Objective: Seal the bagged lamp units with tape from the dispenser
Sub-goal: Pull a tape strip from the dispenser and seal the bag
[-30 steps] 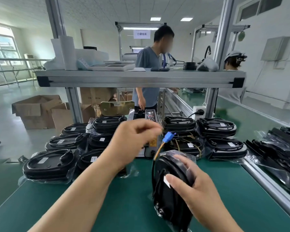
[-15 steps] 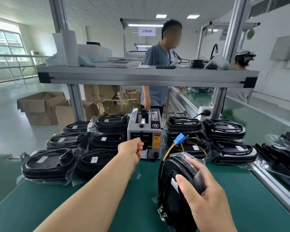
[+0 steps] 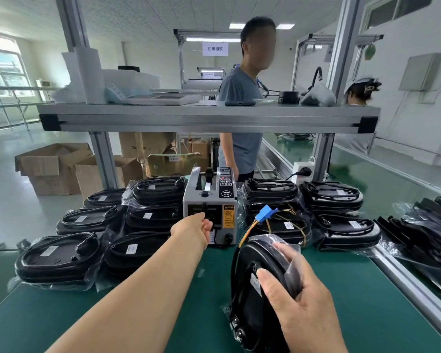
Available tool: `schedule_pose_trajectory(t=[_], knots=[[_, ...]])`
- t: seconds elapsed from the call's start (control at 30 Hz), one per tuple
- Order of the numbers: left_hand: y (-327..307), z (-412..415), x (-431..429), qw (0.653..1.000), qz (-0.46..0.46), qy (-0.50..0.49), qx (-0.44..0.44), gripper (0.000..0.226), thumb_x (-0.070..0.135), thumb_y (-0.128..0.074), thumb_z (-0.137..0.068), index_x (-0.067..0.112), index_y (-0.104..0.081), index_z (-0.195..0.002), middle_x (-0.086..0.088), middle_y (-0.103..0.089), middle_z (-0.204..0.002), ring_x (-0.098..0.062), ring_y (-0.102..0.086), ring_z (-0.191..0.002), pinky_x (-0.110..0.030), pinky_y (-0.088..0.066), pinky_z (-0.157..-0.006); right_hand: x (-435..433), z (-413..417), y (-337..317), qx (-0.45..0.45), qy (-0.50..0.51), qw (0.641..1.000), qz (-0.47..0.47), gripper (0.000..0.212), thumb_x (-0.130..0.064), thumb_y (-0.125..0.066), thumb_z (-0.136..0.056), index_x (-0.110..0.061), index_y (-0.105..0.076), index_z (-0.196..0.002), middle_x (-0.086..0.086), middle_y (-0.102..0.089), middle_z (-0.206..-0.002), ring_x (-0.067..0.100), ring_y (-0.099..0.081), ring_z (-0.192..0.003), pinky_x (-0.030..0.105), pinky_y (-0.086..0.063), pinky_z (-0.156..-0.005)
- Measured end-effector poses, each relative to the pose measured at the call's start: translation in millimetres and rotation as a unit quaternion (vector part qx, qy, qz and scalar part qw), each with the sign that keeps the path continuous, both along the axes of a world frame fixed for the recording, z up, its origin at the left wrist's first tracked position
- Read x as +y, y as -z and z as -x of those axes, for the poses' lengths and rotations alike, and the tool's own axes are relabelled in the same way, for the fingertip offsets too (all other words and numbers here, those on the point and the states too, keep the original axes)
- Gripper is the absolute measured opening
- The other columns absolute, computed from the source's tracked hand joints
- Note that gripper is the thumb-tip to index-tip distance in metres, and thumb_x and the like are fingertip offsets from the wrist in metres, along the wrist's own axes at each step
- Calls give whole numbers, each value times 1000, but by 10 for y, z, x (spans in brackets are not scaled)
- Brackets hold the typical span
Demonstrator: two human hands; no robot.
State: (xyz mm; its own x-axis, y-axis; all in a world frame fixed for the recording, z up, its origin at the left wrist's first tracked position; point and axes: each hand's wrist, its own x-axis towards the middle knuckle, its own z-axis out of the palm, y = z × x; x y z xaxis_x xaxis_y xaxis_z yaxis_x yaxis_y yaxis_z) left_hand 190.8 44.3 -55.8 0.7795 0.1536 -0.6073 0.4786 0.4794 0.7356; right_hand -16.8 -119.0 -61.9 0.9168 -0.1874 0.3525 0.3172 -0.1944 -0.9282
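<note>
Nearest, the right grip (image 3: 298, 309) is clamped on a black lamp unit (image 3: 252, 258) that stands on edge on the green bench (image 3: 163, 314). The thumb lies across its face and the fingers curl round its rim. The lamp unit sits in a clear bag (image 3: 290, 253) whose loose mouth is bunched under those fingers. Coloured wires ending in a blue plug (image 3: 265, 212) stick up out of the top.

The left grip (image 3: 196, 229) reaches forward to the front slot of the grey tape dispenser (image 3: 222, 200), which stands in the middle of the bench just behind the held unit. Its fingertips are at the slot, hidden behind the back of the hand, so I cannot tell whether they are spread or pinching tape.

Stacks of bagged lamps (image 3: 59, 256) crowd the bench left of the dispenser, and more stacks (image 3: 331, 194) sit to its right, close against it on both sides. A white socket (image 3: 302, 170) with a black plug stands behind the right stacks.

An aluminium shelf (image 3: 209, 118) spans overhead, carrying papers and small items. Behind it stands a person in a grey shirt (image 3: 242, 93). Open cardboard boxes (image 3: 54, 166) sit on the floor at far left.
</note>
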Motion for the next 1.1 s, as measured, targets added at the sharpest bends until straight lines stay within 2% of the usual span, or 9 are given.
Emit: schedule_pose_trajectory(t=[0.17,0.23,0.37,0.47,0.6,0.7,0.77,0.87,1.1], knots=[[18,-159,-22,998,26,-62,-13,18,10,-55,-98,3,-59,-82,-4,-64,-75,-10,-53,-51,-21,-37,-46,52,28,6,-9,-7,1000,8,48,-44,-76,-73,-62,-56,-113,-29,-70,-79,-3,-70,-74,14,-54,-71],[42,-154,-40,995,42,-75,-53,22,9,-49,-98,6,-52,-77,-1,-58,-75,-10,-49,-53,-21,-36,-47,67,33,4,-11,-10,1000,14,50,-35,-82,-77,-62,-57,-111,-33,-71,-91,-5,-71,-83,12,-54,-73],[-12,162,-48,987,-20,-103,-125,21,9,-63,-87,14,-52,-70,3,-53,-57,-6,-48,-42,-17,-38,-40,59,52,-5,-12,-35,999,3,54,-22,-83,-78,-60,-61,-108,-27,-73,-96,-2,-71,-87,9,-52,-76],[-207,687,71,975,-44,3,-216,20,13,-73,-85,15,-60,-69,4,-54,-54,-5,-49,-44,-18,-43,-44,78,69,-27,-10,-55,998,-3,46,-40,-78,-71,-58,-62,-111,-19,-75,-97,5,-73,-90,20,-57,-82],[-456,1539,175,910,-109,209,-341,22,36,-84,-64,20,-69,-64,1,-55,-64,-9,-50,-57,-21,-44,-57,105,58,-21,-32,-40,999,0,45,-35,-73,-72,-59,-62,-107,-22,-75,-95,-3,-71,-90,6,-50,-76],[-556,1789,113,891,-158,255,-341,27,39,-86,-57,17,-73,-67,-7,-52,-70,-14,-43,-65,-27,-41,-68,104,66,-6,-31,-41,999,2,48,-32,-75,-71,-58,-63,-110,-21,-75,-96,-1,-71,-91,8,-50,-76],[-589,1808,66,894,-166,250,-333,22,31,-89,-61,16,-73,-64,-4,-52,-63,-12,-42,-61,-21,-41,-62,107,81,10,-36,-46,998,11,50,-29,-75,-72,-56,-63,-112,-22,-75,-98,-2,-71,-93,8,-50,-77],[-629,1791,15,897,-169,242,-329,13,19,-78,-75,14,-72,-65,3,-54,-56,-7,-42,-52,-15,-41,-53,130,97,8,-43,-46,998,23,51,-27,-76,-72,-55,-64,-112,-19,-75,-98,1,-71,-90,10,-52,-76],[-648,1792,-61,898,-192,226,-325,17,15,-75,-80,11,-70,-64,8,-57,-51,0,-50,-44,-11,-42,-48,167,126,-27,-54,-47,997,28,50,-25,-76,-73,-56,-64,-110,-17,-75,-99,3,-71,-91,9,-50,-77]])
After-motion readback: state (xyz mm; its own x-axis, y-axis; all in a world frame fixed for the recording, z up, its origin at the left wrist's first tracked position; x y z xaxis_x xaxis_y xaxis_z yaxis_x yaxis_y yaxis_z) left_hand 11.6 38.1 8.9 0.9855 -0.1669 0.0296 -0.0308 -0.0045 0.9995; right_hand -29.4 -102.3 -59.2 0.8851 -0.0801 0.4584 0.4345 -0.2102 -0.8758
